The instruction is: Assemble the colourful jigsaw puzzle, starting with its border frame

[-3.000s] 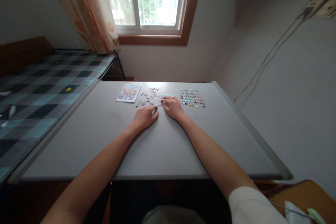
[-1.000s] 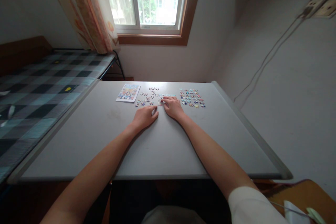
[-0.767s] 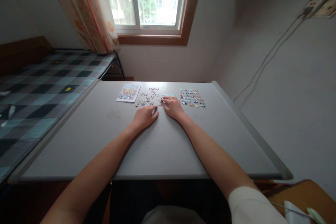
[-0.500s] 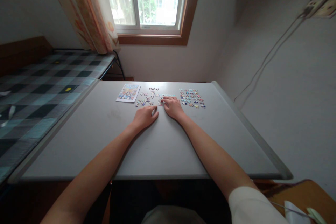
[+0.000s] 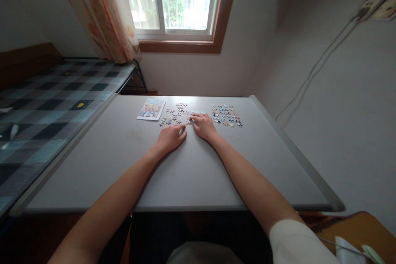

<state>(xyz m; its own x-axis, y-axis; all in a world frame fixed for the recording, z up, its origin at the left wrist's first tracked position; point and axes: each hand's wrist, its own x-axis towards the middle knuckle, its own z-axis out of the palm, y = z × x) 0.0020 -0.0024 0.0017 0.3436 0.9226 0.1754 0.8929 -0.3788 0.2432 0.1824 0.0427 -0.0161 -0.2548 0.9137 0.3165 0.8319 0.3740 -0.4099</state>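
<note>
My right hand rests over joined puzzle pieces near the table's middle, its fingers bent down onto them; whatever is under the fingertips is too small to make out. Just left of it, my left hand lies on the table with thumb and forefinger apart and nothing visible between them. Loose puzzle pieces are scattered beyond my left hand. Rows of more pieces lie to the right of my right hand. A printed picture card is flat at the left of the pieces.
The grey table has raised side edges. A bed with a checked cover stands on the left. Behind are a curtain and a window. Cables hang on the right wall, above a wooden stool at the lower right.
</note>
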